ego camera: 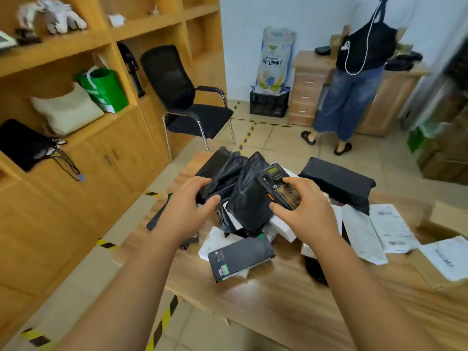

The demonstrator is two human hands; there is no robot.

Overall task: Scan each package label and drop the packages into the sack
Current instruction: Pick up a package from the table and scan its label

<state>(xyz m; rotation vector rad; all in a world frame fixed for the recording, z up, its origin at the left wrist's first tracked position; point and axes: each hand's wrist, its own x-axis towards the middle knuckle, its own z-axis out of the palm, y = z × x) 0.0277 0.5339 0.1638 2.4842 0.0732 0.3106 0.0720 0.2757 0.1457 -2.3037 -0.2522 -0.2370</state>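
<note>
Left hand [186, 206]: fingers curled on black bag [243, 196].
Right hand [304, 206]: grips scanner [278, 186].
Around: box [240, 257], white mailers [379, 231].
Surface: wooden desk [278, 307].
Room: chair [187, 102], shelves [76, 46].

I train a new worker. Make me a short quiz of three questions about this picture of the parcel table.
1. True or false: the right hand holds the handheld scanner.
2. What does the left hand reach into? A) the pile of black packages B) the black chair C) the green bag
3. Fill in: the flat dark box with a green sticker lies on the wooden ____.

Key: 1 true; 2 A; 3 table.
</note>
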